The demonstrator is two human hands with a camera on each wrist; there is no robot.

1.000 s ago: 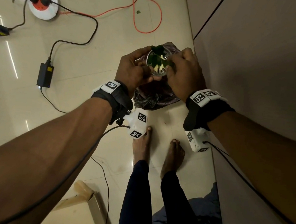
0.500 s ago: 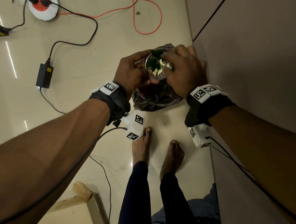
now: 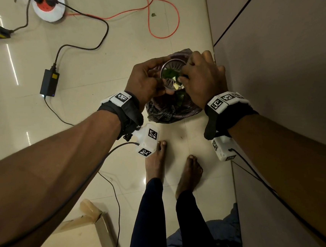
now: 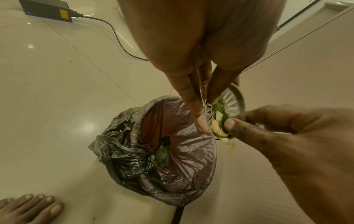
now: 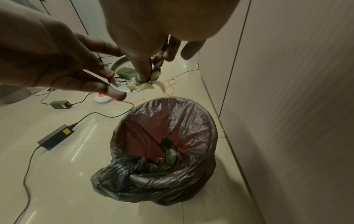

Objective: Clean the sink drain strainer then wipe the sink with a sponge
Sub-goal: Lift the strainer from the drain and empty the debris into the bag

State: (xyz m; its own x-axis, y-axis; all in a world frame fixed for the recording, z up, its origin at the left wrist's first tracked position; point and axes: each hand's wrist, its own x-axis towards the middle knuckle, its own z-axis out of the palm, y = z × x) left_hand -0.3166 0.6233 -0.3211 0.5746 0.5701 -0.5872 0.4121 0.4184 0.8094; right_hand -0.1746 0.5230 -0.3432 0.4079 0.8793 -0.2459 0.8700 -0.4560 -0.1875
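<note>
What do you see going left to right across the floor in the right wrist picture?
Power brick → white socket reel → lined bin → cupboard wall.

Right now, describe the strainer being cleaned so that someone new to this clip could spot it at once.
Find the bin lined with a dark plastic bag, on the floor by the wall. Directly above it, the left hand pinches the rim of a round metal strainer while the right hand picks scraps out. It is the only shiny slotted disc, with green leaves and pale peels clinging to it.
</note>
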